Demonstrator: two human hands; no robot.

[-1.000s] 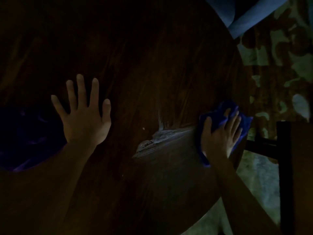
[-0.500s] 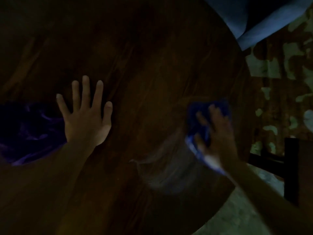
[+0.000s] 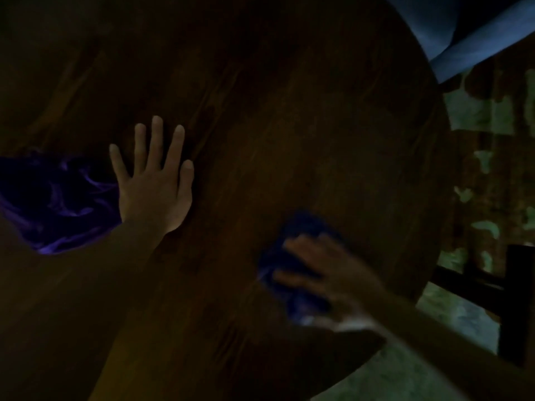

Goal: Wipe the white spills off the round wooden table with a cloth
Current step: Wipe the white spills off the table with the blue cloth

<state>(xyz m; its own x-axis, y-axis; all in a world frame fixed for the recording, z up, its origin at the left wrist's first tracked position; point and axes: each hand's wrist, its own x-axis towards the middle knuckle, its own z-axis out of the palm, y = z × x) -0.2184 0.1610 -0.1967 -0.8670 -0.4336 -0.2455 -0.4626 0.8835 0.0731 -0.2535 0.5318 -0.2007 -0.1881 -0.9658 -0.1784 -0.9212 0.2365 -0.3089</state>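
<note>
Right hand [image 3: 327, 282] slid inward, blurred, cloth [image 3: 292, 287] half hidden

1. Table [image 3: 289, 111] bare from 11 to 2 o'clock.
2. Left hand [image 3: 155, 183] flat at 9, purple cloth [image 3: 58, 204] just beyond.
3. Dark chair [image 3: 512, 299] off the rim at 4.

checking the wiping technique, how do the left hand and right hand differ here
The left hand lies flat on the round wooden table with fingers spread and nothing under it; the right hand presses on the blue cloth. The left hand looks sharp, the right hand is motion-blurred. The left hand sits near the middle, the right hand nearer the table's edge. Both are bare, palms down.
</note>
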